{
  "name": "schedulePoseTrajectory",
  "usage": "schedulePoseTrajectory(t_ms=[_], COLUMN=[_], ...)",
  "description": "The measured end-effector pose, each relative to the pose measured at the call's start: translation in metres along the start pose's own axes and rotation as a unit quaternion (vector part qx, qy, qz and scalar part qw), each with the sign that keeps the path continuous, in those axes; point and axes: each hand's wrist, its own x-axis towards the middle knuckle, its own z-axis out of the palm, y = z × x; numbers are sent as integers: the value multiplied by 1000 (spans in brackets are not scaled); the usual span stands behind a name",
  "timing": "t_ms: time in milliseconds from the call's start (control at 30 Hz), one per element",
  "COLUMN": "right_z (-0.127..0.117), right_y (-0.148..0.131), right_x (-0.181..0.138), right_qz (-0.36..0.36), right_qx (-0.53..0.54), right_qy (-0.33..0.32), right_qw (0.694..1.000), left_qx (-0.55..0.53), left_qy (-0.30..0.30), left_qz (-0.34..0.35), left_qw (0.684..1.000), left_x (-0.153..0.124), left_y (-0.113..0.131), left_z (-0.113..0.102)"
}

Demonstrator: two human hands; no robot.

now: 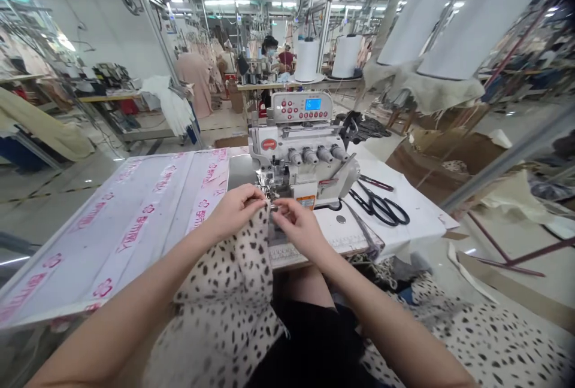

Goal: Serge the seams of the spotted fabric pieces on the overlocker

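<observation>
A cream fabric with black spots point(224, 280) runs from my lap up to the front of a white overlock sewing machine point(299, 154). My left hand point(236, 211) grips the fabric's upper edge just in front of the presser foot point(272, 196). My right hand point(299, 226) pinches the same edge from the other side, its fingertips close to my left hand. The needle area is partly hidden behind my fingers. More of the spotted fabric point(485, 340) lies on the floor to my right.
A white board printed with pink lettering point(135, 238) extends left of the machine. Black-handled scissors point(381, 208) lie on the white table point(404, 226) at right. Cardboard boxes point(442, 154) stand beyond it. A person point(269, 47) sits at another machine far ahead.
</observation>
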Motion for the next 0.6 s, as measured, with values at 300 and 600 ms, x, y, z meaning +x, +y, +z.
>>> schedulePoseTrajectory(t_ms=[300, 600], right_z=[-2, 2], right_y=[5, 6], right_x=[36, 48], right_qz=[13, 38], right_qx=[32, -72], right_qy=[-20, 67], right_qw=[999, 994], left_qx=[-4, 58], left_qy=[-9, 85], left_qz=[-29, -78], left_qw=[1000, 992], left_x=[4, 15], left_y=[0, -6], left_z=[5, 12])
